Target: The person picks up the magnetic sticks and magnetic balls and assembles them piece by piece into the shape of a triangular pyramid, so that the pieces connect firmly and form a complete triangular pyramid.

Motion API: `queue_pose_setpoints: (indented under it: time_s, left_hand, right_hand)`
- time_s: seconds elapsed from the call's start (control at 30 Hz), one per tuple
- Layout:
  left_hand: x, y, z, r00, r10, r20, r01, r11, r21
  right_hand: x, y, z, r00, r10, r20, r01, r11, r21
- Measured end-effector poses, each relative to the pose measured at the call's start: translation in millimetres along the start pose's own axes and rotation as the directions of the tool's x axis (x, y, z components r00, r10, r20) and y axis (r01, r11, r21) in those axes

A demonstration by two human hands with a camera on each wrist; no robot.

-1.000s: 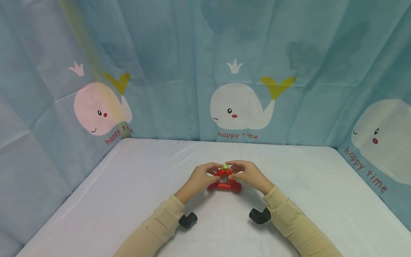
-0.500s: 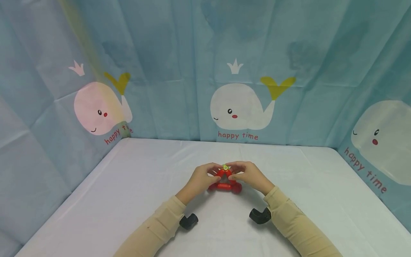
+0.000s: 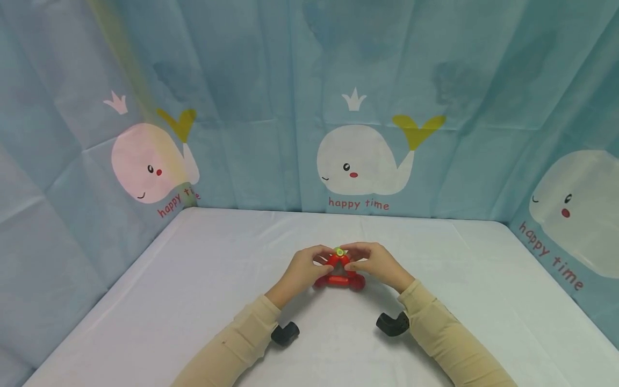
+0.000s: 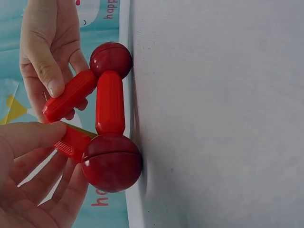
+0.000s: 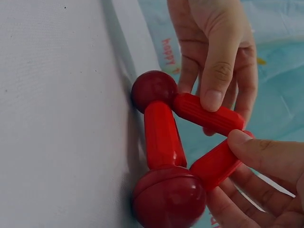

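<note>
A small triangle of red rods stands upright on the white table. Its base rod lies between two red balls, and a green ball sits at the top. My left hand pinches the left slanted rod between thumb and fingers. My right hand pinches the right slanted rod the same way. In the right wrist view the base rod and both balls rest against the tabletop.
Blue curtains printed with white whales close off the table at the back and both sides. Black wrist camera mounts hang under my beige sleeves, just above the cloth.
</note>
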State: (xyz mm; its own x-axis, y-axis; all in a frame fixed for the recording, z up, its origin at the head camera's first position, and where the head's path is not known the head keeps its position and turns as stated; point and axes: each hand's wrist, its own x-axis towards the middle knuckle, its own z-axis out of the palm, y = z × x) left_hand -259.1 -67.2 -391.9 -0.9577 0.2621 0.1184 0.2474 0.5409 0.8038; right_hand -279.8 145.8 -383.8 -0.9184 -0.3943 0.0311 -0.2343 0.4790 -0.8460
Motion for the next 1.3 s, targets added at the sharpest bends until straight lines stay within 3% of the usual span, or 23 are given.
queue_pose_setpoints:
  time_s: [0.1,0.23,0.4,0.53,1.0,1.3]
  left_hand:
    - [0.9,0.2,-2.3,1.000,-0.011,0.013,0.011,1.000,0.008]
    - [2.8,-2.8,-13.0,0.994,-0.083,0.071,0.080,0.996,0.035]
    - [3.0,-9.2,-28.9,0.963,-0.192,0.188,0.179,0.980,0.084]
    - [1.4,-12.4,-33.3,0.947,-0.211,0.242,0.192,0.977,0.097]
    - [2.9,-14.2,-29.1,0.958,-0.178,0.223,0.158,0.982,0.104]
    - [1.8,-15.4,-27.1,0.955,-0.191,0.225,0.174,0.980,0.092]
  right_hand:
    - [-1,-1,-6,1.000,0.001,-0.029,-0.001,1.000,-0.012]
    - [-3,-2,-20,0.997,0.029,-0.066,-0.032,0.998,-0.048]
    - [-5,2,-39,0.989,0.113,-0.098,-0.123,0.987,-0.105]
    - [-4,11,-48,0.981,0.170,-0.094,-0.183,0.972,-0.149]
    - [-3,36,-53,0.978,0.211,-0.001,-0.209,0.967,-0.145]
    - [-3,27,-48,0.977,0.189,-0.098,-0.201,0.972,-0.124]
